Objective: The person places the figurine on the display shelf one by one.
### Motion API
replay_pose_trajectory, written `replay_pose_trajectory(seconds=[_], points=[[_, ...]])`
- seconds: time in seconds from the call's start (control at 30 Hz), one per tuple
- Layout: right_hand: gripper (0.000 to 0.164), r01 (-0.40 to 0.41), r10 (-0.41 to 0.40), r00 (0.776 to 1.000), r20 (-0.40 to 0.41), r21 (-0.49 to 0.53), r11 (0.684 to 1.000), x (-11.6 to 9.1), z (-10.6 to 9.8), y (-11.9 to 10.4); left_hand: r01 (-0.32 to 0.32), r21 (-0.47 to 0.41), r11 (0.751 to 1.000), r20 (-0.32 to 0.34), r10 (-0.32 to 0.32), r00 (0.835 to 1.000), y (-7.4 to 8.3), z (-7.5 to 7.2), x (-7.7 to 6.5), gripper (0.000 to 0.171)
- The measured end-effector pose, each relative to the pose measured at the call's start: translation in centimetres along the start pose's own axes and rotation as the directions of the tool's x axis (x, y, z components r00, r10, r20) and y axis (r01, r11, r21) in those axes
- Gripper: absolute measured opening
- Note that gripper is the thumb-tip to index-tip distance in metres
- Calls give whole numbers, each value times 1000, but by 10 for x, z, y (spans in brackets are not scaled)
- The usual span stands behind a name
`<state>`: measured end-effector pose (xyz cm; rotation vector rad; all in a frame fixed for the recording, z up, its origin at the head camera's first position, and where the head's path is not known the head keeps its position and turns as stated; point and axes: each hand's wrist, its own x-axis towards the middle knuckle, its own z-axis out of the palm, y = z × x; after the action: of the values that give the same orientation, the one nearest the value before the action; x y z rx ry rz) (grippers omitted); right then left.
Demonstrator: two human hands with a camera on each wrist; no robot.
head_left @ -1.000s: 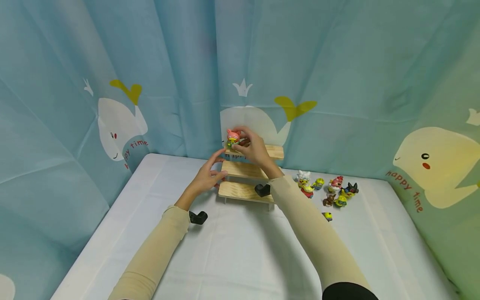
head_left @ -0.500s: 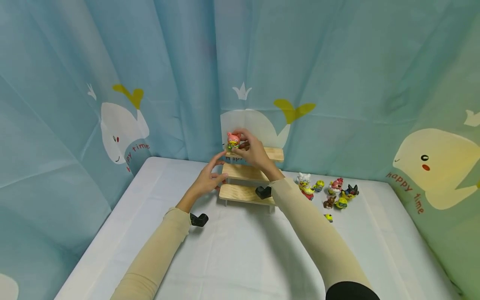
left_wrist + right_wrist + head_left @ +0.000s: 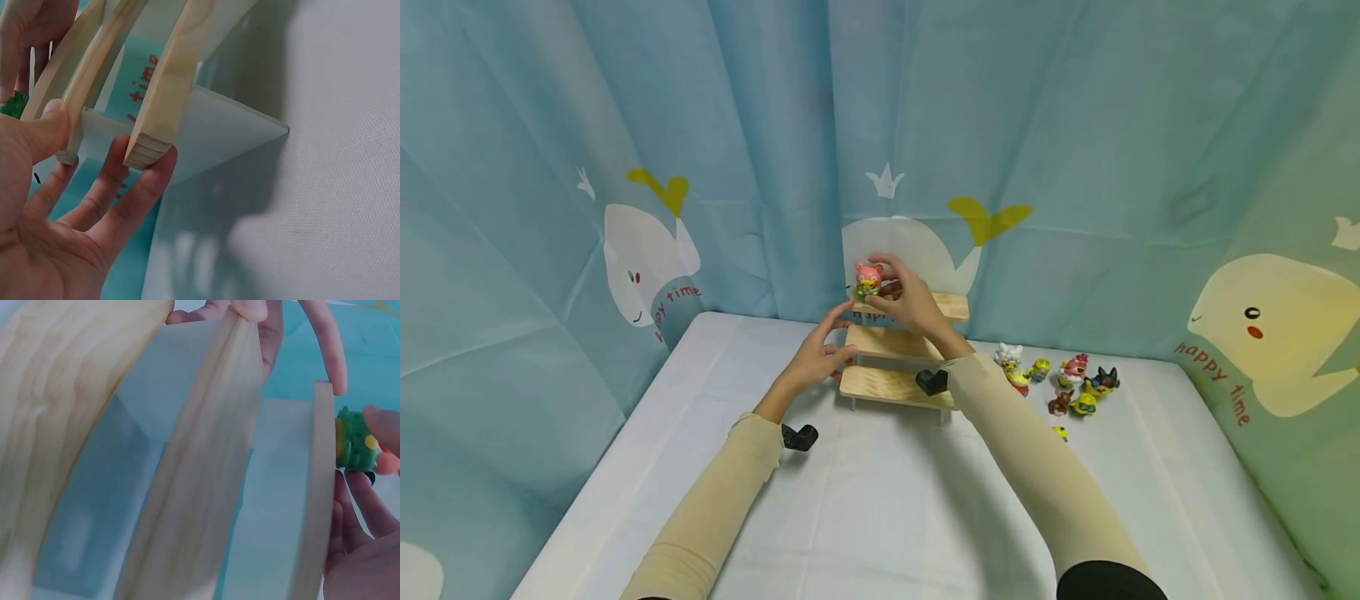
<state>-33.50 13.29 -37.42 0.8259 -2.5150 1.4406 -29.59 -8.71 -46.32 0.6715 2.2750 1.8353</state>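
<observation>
A small figurine (image 3: 868, 281) with a pink hood, yellow face and green base stands upright at the left end of the top board of a three-step wooden display stand (image 3: 887, 383). My right hand (image 3: 913, 302) pinches it between thumb and fingers. In the right wrist view the figurine's green base (image 3: 356, 440) is right against the top board (image 3: 320, 469). My left hand (image 3: 811, 357) grips the stand's left side. Its thumb (image 3: 55, 115) presses on the middle board, and other fingers touch the board ends from the side.
On the white table (image 3: 850, 517), several small figurines stand in a group to the right, including a white-haired one (image 3: 1009, 357) and a black-eared one (image 3: 1103, 382). Part of a yellow one (image 3: 1060, 432) shows beside my right sleeve. A blue whale-print curtain (image 3: 760, 150) hangs behind.
The head view has shifted slightly. Both hands, the figurine and the stand keep almost the same positions, with only a tiny adjustment of the figurine on the top board.
</observation>
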Motion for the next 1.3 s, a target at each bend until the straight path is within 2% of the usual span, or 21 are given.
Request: replay_pose_trajectory(seconds=[0.2, 0.47, 0.67, 0.77, 1.0, 1.3], points=[[71, 9, -7, 999, 34, -32, 999, -8, -18, -5, 23, -1, 1000, -9, -23, 1000, 2, 1, 3, 76], [68, 50, -49, 999, 15, -80, 996, -40, -54, -17, -19, -33, 999, -6, 18, 1000, 5, 1, 1, 77], [65, 52, -51, 998, 23, -28, 998, -71, -74, -23, -23, -16, 1000, -17, 22, 1000, 7, -7, -2, 76], [64, 23, -23, 999, 28, -17, 1000, -87, -86, -24, -21, -26, 999, -19, 21, 1000, 8, -11, -3, 76], [63, -24, 25, 1000, 16, -82, 996, -129, -109, -26, -13, -20, 1000, -10, 13, 1000, 8, -14, -4, 77], [61, -86, 81, 996, -41, -135, 987, -186, -129, -23, -22, -26, 999, -2, 22, 1000, 6, -7, -4, 78]])
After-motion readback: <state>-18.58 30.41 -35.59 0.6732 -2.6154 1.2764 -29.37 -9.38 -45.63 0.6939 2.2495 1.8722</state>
